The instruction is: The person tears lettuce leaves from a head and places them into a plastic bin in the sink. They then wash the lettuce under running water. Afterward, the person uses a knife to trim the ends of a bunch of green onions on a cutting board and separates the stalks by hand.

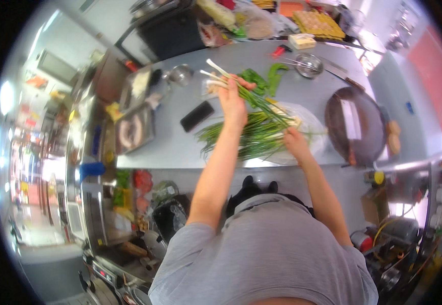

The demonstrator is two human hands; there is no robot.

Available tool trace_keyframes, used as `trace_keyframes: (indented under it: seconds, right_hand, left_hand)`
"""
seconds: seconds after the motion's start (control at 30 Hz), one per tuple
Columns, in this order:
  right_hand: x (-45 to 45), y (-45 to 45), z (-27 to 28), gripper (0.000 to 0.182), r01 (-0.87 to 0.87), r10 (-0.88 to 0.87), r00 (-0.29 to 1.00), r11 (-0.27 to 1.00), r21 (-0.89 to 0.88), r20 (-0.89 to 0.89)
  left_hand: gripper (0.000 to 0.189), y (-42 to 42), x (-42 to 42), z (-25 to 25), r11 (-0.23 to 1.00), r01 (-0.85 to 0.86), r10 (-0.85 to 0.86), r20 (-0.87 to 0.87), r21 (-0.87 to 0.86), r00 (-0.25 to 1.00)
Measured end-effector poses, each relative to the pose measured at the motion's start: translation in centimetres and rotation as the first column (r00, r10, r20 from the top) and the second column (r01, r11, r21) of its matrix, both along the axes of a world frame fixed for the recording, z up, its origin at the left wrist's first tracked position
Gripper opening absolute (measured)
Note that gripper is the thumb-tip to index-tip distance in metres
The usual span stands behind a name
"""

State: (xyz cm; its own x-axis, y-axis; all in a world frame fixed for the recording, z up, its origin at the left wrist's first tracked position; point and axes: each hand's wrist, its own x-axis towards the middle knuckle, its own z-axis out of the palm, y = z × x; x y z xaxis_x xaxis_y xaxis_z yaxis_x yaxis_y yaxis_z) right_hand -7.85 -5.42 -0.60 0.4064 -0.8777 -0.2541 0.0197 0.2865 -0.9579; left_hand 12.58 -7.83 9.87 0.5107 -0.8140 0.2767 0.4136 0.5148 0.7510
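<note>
My left hand is closed around a few spring onions, just below their white bulb ends, which point up and to the left. Their green leaves slant down to my right hand, whose fingers pinch around the leaf ends. Beneath lies a larger pile of spring onions, spread on the steel table and partly on a clear plastic bag. Beyond my left hand lie dark green leafy peppers or leaves and a lighter green piece. A black phone rests to the left of the pile.
To the right stands a round dark chopping board with a cleaver on it. A knife and a metal bowl lie behind. Metal trays and a steel pot stand left; egg trays are at the back.
</note>
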Motion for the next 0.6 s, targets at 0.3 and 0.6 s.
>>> trace_keyframes:
  seconds: [0.3,0.6]
  right_hand:
    - [-0.6,-1.9,-2.4,0.016,0.197,-0.184,0.962,0.98,0.044,-0.204]
    - [-1.4,-3.6,-2.9,0.022,-0.134,-0.438,0.519,0.806,-0.577,-0.734]
  left_hand:
    - [0.013,7.4,5.5,0.0,0.955,-0.284,0.267,-0.17,-0.086,0.948]
    - [0.018,15.8,16.4,-2.2,0.867,-0.478,0.497,-0.181,0.14,0.849]
